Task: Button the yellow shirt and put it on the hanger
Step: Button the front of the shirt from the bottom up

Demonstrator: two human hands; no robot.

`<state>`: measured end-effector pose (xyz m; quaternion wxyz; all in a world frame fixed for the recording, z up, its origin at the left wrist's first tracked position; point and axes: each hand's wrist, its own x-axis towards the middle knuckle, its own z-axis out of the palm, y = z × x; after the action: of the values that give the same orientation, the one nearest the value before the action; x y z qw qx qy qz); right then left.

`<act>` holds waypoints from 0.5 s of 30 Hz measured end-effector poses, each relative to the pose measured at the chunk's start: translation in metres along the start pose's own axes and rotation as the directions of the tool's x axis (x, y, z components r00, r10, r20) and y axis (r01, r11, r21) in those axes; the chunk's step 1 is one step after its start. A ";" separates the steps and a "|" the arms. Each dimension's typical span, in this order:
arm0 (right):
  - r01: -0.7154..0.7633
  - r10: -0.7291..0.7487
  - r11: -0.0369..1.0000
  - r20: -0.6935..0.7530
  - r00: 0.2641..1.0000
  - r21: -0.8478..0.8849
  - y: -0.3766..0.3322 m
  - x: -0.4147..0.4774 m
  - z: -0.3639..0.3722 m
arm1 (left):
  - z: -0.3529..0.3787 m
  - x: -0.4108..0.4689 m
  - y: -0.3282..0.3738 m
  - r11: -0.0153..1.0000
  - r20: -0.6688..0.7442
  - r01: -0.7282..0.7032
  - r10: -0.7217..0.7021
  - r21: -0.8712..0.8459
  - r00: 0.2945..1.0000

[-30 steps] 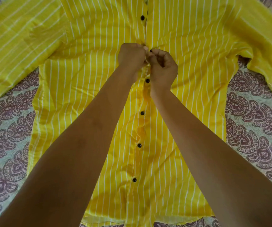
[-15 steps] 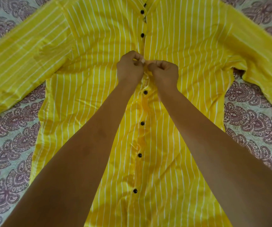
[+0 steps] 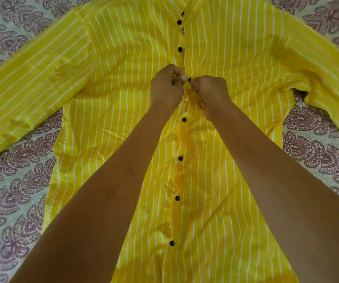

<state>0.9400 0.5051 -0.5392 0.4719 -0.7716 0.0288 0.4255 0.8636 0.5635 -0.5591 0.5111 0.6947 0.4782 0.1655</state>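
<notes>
yellow striped shirt (image 3: 123, 99) of thin fabric, with narrow white lines, lay flat and front-up on a pale bedsheet printed with purple paisley shapes (image 3: 11, 190), its sleeves spread out to either side. a row of small round black buttons (image 3: 180, 158) ran down the middle of the shirt. partway up that row the left hand (image 3: 165, 87) and the right hand (image 3: 211, 92) met, both with fingers curled. the left hand pinched the shirt's front edge on its side of the row. the right hand pinched the fabric just beside one black button (image 3: 190, 79), which showed between the two hands. two buttons sat above the hands in the row and four below them. both forearms reached over the lower half of the shirt.
</notes>
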 end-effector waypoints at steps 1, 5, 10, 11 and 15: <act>-0.018 0.018 1.000 0.036 0.999 -0.006 -0.001 0.000 -0.001 | -0.001 0.000 0.001 0.999 -0.012 -0.030 0.031 0.044 0.999; 0.102 -0.099 0.990 0.031 0.995 -0.098 0.007 0.002 -0.006 | -0.003 -0.002 -0.001 0.964 -0.022 -0.148 0.157 0.223 0.987; 0.377 -0.421 0.877 -0.099 0.902 -0.298 0.006 0.012 -0.012 | -0.013 0.013 0.003 0.986 -0.066 -0.110 0.119 0.122 0.991; 0.444 -0.493 0.844 -0.111 0.863 -0.301 0.002 0.014 -0.011 | -0.015 0.019 0.005 0.989 -0.085 -0.099 0.109 0.107 0.990; 0.607 -0.647 0.701 0.025 0.762 -0.374 -0.015 0.023 0.001 | -0.016 0.040 0.014 0.992 -0.107 -0.093 0.103 0.087 0.989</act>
<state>0.9608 0.5225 -0.5441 0.4368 -0.8295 -0.2886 0.1944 0.8782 0.6058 -0.5504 0.4461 0.7274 0.4776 0.2093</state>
